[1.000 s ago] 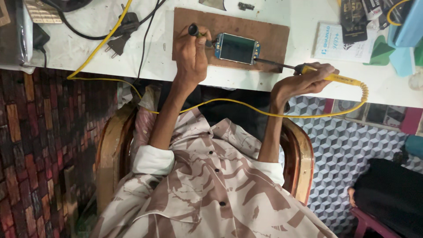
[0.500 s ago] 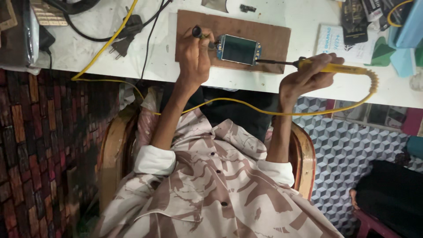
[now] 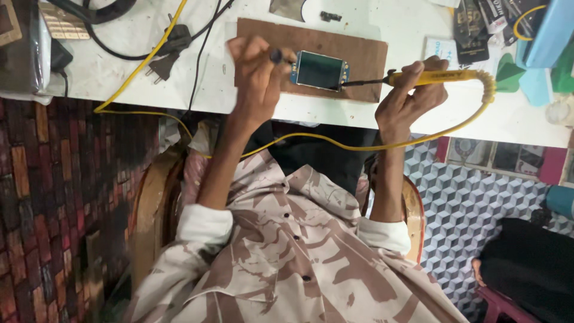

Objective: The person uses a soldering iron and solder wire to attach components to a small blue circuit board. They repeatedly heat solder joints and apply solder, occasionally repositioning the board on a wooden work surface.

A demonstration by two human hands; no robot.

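On the brown wooden board point(image 3: 335, 51) at the white table's point(image 3: 119, 78) front edge, the left hand point(image 3: 257, 78) pinches a small dark tool point(image 3: 276, 56) beside the small blue-edged rectangular screen module point(image 3: 320, 70) while the right hand point(image 3: 409, 98) grips the yellow soldering iron point(image 3: 433, 76), white and dark flat packets point(image 3: 466, 36) lying at the far right corner.

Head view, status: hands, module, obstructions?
Left hand pinches a small dark tool at the module. Right hand grips yellow soldering iron, tip at module's edge. Iron's cord loops between the arms.

Both forearms raised forward, left hand point(image 3: 257, 78) fingers curled shut, right hand point(image 3: 409, 98) fingers gripping.
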